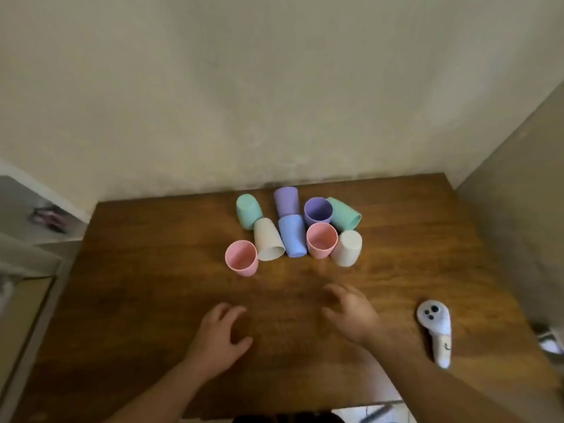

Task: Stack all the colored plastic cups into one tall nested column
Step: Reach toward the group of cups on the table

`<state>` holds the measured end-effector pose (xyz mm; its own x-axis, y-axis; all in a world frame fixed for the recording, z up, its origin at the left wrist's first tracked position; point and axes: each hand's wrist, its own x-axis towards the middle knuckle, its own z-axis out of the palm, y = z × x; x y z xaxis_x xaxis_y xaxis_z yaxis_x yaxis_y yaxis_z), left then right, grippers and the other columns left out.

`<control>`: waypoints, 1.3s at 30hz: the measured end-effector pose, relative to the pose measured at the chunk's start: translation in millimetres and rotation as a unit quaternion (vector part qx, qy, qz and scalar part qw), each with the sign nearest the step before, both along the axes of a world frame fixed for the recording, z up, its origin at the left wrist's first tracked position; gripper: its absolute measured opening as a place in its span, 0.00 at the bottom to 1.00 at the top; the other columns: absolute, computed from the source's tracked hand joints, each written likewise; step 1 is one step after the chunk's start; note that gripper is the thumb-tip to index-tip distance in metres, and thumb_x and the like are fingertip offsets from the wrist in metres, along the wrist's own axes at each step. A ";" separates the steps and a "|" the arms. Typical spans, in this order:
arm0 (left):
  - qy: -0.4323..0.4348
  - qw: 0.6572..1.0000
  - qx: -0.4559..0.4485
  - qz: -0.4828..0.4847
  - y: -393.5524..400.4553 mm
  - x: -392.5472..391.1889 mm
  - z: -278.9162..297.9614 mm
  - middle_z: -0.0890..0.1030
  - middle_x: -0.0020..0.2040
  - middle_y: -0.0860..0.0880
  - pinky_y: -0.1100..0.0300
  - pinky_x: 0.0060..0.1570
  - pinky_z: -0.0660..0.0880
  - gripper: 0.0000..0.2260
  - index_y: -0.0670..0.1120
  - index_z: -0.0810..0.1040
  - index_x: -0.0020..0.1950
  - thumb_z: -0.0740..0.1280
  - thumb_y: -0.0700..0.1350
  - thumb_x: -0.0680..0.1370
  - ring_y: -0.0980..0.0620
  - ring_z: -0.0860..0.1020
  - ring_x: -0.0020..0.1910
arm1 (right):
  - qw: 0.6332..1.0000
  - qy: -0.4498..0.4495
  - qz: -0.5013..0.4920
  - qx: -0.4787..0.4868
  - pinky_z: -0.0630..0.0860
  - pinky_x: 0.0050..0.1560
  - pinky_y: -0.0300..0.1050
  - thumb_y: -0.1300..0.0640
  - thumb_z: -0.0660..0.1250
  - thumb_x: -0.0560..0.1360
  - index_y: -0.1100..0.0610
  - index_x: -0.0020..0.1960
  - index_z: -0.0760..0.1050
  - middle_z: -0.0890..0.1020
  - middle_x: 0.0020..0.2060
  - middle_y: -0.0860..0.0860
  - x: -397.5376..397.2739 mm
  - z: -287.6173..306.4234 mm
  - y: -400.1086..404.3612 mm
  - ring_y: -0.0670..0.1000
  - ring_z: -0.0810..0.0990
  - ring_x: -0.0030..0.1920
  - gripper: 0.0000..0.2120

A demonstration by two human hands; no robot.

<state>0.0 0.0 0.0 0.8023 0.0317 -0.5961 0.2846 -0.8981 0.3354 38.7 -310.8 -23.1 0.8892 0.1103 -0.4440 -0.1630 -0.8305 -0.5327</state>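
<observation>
Several pastel cups cluster at the far middle of the wooden table [137,300]. Upright stand a pink cup [241,257], a second pink cup [321,240] and a purple cup [318,210]. Upside down or on their sides are a blue cup [292,235], a white cup [268,242], another white cup [348,247], a purple cup [286,201] and two green cups [248,210] [345,214]. My left hand [219,337] rests near the table's front, fingers spread, empty. My right hand [351,312] hovers closer to the cups, fingers apart, holding nothing.
A white hand controller [436,331] lies on the table at the right. Walls close in behind the table and on its right side. At the left stands a pale shelf unit [27,227] beside the table's edge.
</observation>
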 end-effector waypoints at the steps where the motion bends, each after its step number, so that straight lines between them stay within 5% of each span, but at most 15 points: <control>1: -0.040 0.998 0.021 -0.032 -3.0 12.6 -1.9 0.62 0.85 0.52 0.47 0.83 0.64 0.32 0.63 0.69 0.81 0.70 0.66 0.78 0.47 0.61 0.85 | 0.999 -0.034 0.021 -0.001 0.69 0.75 0.48 0.48 0.70 0.78 0.51 0.76 0.74 0.76 0.73 0.52 7.6 -7.5 1.8 0.57 0.74 0.73 0.28; 6: -0.158 0.978 0.127 -0.046 7.7 62.2 -66.5 0.70 0.80 0.46 0.40 0.81 0.65 0.38 0.56 0.77 0.77 0.61 0.75 0.73 0.42 0.66 0.81 | 0.981 -0.163 0.089 -0.056 0.71 0.75 0.57 0.43 0.68 0.77 0.53 0.73 0.78 0.78 0.70 0.52 30.2 -69.6 10.0 0.57 0.72 0.72 0.27; 11: -0.194 0.966 0.144 -0.088 16.9 57.1 -110.5 0.64 0.84 0.45 0.37 0.85 0.52 0.42 0.56 0.71 0.81 0.55 0.77 0.72 0.40 0.59 0.86 | 0.958 -0.231 0.126 -0.114 0.68 0.76 0.67 0.33 0.63 0.78 0.50 0.74 0.78 0.77 0.73 0.54 15.9 -111.2 12.7 0.63 0.70 0.77 0.32; 17: -0.203 0.959 0.169 -0.100 13.9 48.3 -115.0 0.49 0.90 0.49 0.43 0.86 0.44 0.49 0.59 0.53 0.88 0.44 0.80 0.71 0.45 0.45 0.89 | 0.947 -0.237 0.138 -0.165 0.58 0.82 0.60 0.26 0.53 0.77 0.44 0.81 0.66 0.67 0.79 0.50 11.7 -107.8 18.9 0.58 0.59 0.82 0.37; 22: -0.248 0.954 0.141 -0.096 14.0 37.1 -119.0 0.52 0.90 0.47 0.40 0.87 0.46 0.40 0.58 0.55 0.89 0.53 0.75 0.80 0.43 0.47 0.89 | 0.949 -0.233 0.129 -0.169 0.65 0.78 0.55 0.25 0.53 0.78 0.41 0.79 0.66 0.70 0.73 0.48 2.6 -98.7 24.7 0.55 0.65 0.77 0.35; 26: -0.261 0.954 0.120 -0.090 14.9 30.5 -119.4 0.51 0.91 0.47 0.39 0.87 0.46 0.41 0.57 0.56 0.89 0.52 0.76 0.80 0.43 0.47 0.90 | 0.947 -0.250 0.106 -0.170 0.69 0.72 0.53 0.26 0.55 0.78 0.42 0.77 0.69 0.72 0.66 0.49 -7.4 -91.1 29.2 0.55 0.71 0.69 0.33; 29: -0.262 0.953 0.122 -0.090 13.6 22.2 -119.3 0.49 0.91 0.49 0.42 0.87 0.46 0.39 0.58 0.54 0.89 0.50 0.74 0.81 0.45 0.47 0.90 | 0.949 -0.252 0.088 -0.166 0.68 0.74 0.53 0.28 0.56 0.79 0.42 0.78 0.69 0.72 0.71 0.49 -16.2 -92.6 31.2 0.55 0.72 0.72 0.33; 35: -0.330 0.939 0.070 -0.066 18.8 11.6 -124.9 0.68 0.85 0.55 0.50 0.85 0.58 0.25 0.62 0.75 0.78 0.61 0.67 0.82 0.49 0.62 0.86 | 0.951 -0.270 0.066 -0.138 0.58 0.81 0.52 0.33 0.57 0.81 0.41 0.81 0.67 0.65 0.83 0.44 -18.6 -100.8 26.4 0.51 0.60 0.83 0.30; 37: -0.351 0.935 0.042 -0.031 25.1 19.1 -121.8 0.80 0.73 0.57 0.54 0.75 0.72 0.16 0.61 0.81 0.62 0.67 0.66 0.79 0.52 0.76 0.75 | 0.946 -0.286 0.061 -0.140 0.61 0.79 0.51 0.34 0.57 0.81 0.40 0.79 0.69 0.68 0.81 0.42 -14.8 -103.7 26.2 0.49 0.63 0.81 0.28; 39: -0.372 0.927 -0.031 0.045 28.7 32.2 -113.1 0.82 0.56 0.57 0.53 0.58 0.80 0.16 0.56 0.75 0.53 0.74 0.65 0.76 0.54 0.82 0.57 | 0.942 -0.296 0.060 -0.149 0.64 0.77 0.53 0.32 0.55 0.81 0.40 0.77 0.70 0.69 0.78 0.41 -10.3 -105.3 27.6 0.48 0.65 0.78 0.28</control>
